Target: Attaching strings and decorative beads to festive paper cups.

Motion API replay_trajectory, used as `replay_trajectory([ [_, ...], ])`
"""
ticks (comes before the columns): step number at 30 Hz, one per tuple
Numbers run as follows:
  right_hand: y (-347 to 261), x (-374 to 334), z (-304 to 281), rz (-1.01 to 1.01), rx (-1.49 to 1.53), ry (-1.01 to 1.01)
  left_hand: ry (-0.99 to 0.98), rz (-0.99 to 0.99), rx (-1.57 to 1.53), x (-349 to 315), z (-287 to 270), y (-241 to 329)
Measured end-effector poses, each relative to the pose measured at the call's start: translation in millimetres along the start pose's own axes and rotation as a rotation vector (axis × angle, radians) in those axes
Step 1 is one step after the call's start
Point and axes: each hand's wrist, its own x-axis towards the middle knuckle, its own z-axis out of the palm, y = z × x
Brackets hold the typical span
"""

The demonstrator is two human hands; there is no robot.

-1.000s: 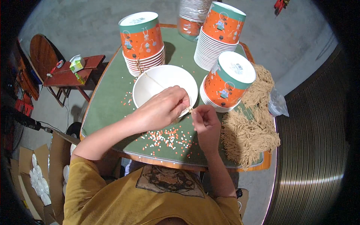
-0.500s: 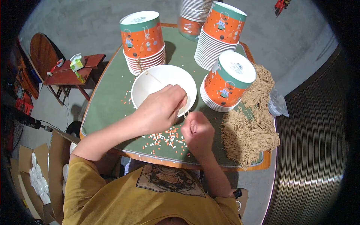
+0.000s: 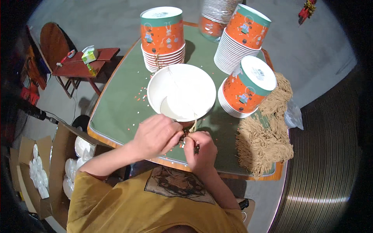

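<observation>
White-lined paper bucket (image 3: 159,87) sits at centre of frame, open side up. Changed over the last half second: left hand (image 3: 156,135) has come off the near rim, and both hands now work just below it (camera has swung too, so not all the offset is theirs). Beige cord (image 3: 195,123) now shows clearly: strand across the bucket's mouth, over the near rim, down to the fingers. So the work is now at the cord's lower end, outside the bucket.

Hands are close together. Right hand (image 3: 202,150) looks pinched on the cord; left fingers curled, can't tell if they grip. Small dark bits between them, can't identify.

Around: orange and white beads (image 3: 140,95) left of the bucket, tan cord bundles (image 3: 264,145) at right, printed bucket stack (image 3: 243,95) upper right of centre.
</observation>
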Motion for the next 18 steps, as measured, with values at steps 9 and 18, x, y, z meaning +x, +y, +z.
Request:
replay_trajectory([
  [9,0.7,-1.1,17.0,-0.252,-0.060,-0.030,-0.162,-1.171,-1.171,0.4,1.7,14.4],
  [18,4.6,0.1,-1.6,-0.326,-0.214,-0.138,-0.115,-1.302,-1.580,1.8,3.7,17.5],
])
